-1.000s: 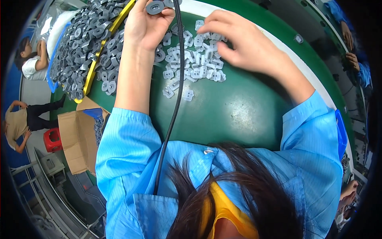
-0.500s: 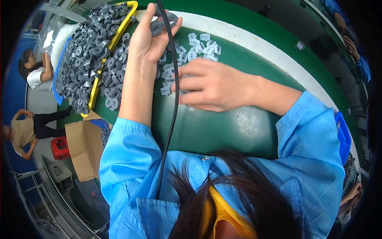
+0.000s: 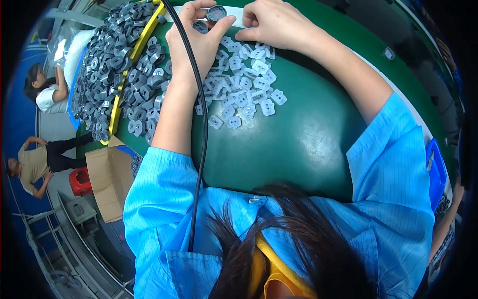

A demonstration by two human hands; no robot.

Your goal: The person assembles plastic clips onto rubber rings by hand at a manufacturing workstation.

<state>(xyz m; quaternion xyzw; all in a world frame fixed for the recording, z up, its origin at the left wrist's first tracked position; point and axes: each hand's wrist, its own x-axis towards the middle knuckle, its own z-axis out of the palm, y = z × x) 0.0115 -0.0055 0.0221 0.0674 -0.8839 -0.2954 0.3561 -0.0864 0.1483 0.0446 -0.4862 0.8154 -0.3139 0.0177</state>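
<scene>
My left hand (image 3: 191,52), raised over the far left of the table, is closed around small dark grey plastic rings. One oval ring (image 3: 216,13) sits above the thumb tip, and another grey ring (image 3: 200,27) shows between thumb and palm. Just right of it, my right hand (image 3: 279,24) reaches over the pale strip with bent fingers; whatever is between its fingertips is hidden. Below both hands lies a loose spread of translucent clear plastic pieces (image 3: 244,83), each with small holes. A black cable (image 3: 203,109) passes in front of my left hand and wrist.
A heap of grey rings (image 3: 107,65) fills a tray with a yellow rim (image 3: 115,117) on the left, with more rings (image 3: 142,94) beside it. The green table (image 3: 259,154) bears the clear pieces. A cardboard box (image 3: 107,182) stands lower left; a blue bin (image 3: 436,172) is right.
My right hand has moved up and away from the clear pieces to the pale strip, uncovering them. My left hand has turned, its fingers now curled around the grey rings. The cable has shifted left.
</scene>
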